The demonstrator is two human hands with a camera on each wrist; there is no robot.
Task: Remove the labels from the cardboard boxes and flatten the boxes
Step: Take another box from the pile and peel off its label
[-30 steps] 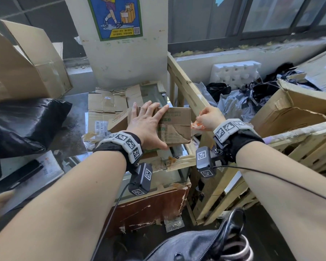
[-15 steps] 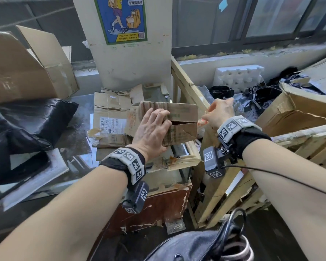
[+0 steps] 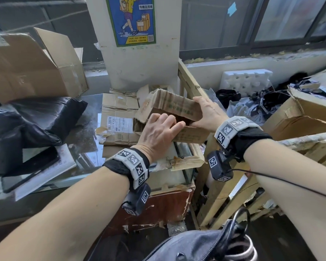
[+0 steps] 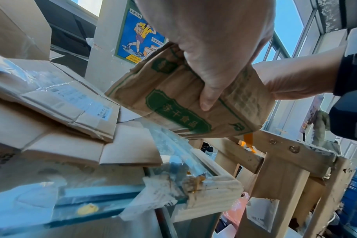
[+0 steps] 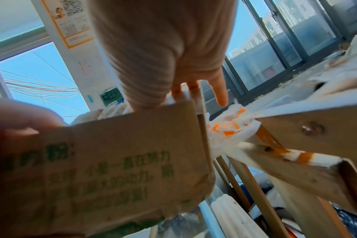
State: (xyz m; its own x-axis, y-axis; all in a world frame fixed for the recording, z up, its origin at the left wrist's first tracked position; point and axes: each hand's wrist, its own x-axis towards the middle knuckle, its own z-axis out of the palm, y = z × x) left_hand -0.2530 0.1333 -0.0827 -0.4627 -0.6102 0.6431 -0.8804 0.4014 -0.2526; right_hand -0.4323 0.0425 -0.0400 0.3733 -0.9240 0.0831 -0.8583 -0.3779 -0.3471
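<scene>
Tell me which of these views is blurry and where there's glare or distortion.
Head view: sharp, even daylight, wide-angle bowing at the edges, sheen on the black bag. Left wrist view: the print on the box is crisp, the near glass edge smeared, bluish cast. Right wrist view: soft all over, the box's green print blurred.

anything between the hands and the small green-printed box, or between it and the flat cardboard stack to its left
Nothing visible. The left hand grips the box at its near edge and the right hand holds its right end. The flattened cardboard stack lies right beside it, nothing between.
</scene>
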